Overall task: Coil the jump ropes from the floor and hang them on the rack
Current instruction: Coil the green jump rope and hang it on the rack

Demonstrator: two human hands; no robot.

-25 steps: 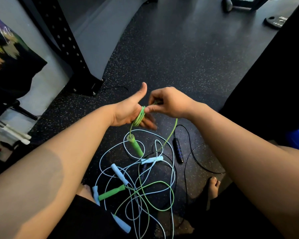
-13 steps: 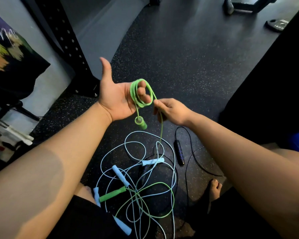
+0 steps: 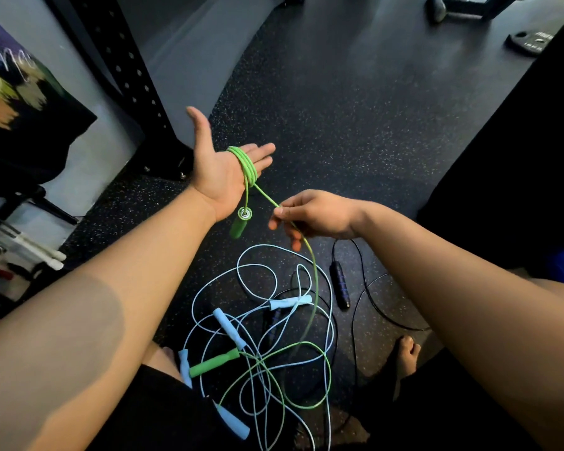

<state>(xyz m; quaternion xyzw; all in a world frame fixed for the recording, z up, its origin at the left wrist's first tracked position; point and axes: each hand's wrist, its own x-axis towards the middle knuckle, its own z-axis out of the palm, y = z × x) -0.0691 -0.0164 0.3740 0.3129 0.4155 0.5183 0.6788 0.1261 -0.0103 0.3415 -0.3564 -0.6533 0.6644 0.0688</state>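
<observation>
Speckled black rubber floor fills the view, with a perforated dark rack upright standing at the upper left by a grey wall. Over it, the left hand is held flat and open, palm up, thumb spread away, with several turns of the green rope wound across the fingers; its near handle dangles just below the wrist, end cap facing the camera, long axis pointing down and away. The right hand is apart from the left, thumb and forefinger pinched on the cord just past the coil, other fingers loosely curled. From that pinch the cord runs taut up-left to the coil and falls slack down to the floor, where it loops to the second green handle, which lies low and slantwise, free end toward lower left. That loop is laced through the pale blue ropes, whose handles lie scattered among them; a black rope lies to the right, handle pointing roughly toward and away from the viewer. The cord looks thin, light, limp and fairly slick, so it probably keeps no shape unless held, and turns may slide off the straight fingers. Pinching near the coil seems the best place to keep tension, and the tangle below may snag.
</observation>
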